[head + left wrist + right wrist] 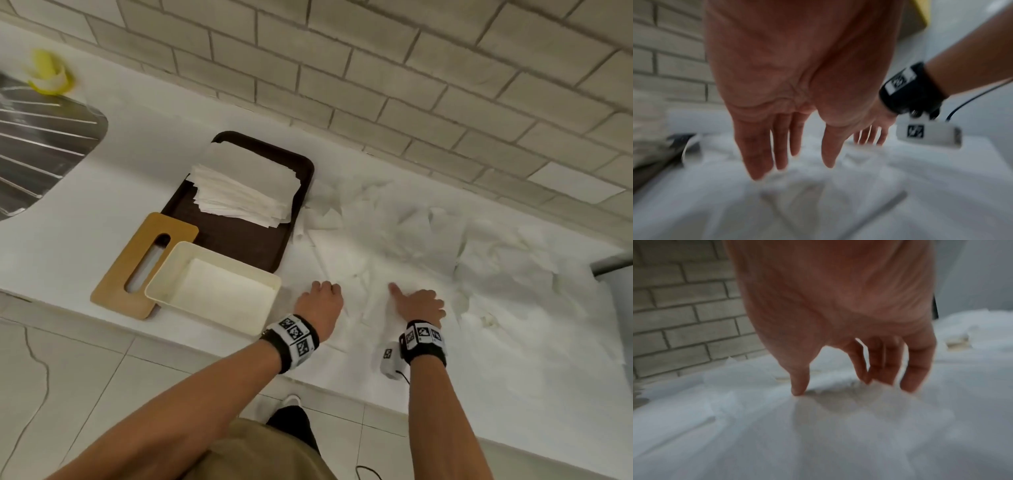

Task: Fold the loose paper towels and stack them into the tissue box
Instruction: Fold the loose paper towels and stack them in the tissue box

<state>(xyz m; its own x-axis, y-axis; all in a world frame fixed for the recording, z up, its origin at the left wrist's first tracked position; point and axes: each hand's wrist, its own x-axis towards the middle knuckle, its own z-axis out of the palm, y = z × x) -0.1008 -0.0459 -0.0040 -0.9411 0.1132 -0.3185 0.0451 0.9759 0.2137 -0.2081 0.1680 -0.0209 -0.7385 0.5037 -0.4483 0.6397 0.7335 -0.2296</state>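
Both hands over loose paper towels [428,246] strewn right on table [102,212]. Left hand [320,303] flat, fingers straight, holding nothing. Right hand [419,305] fingertips pressing a sheet, likely pinning it for folding. Tissue box [212,291] left, open for stacking.

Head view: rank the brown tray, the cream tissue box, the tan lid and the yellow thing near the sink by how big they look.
1. brown tray
2. cream tissue box; the stack hides part of the tray, so this gap is unsure
3. tan lid, partly under the box
4. yellow thing
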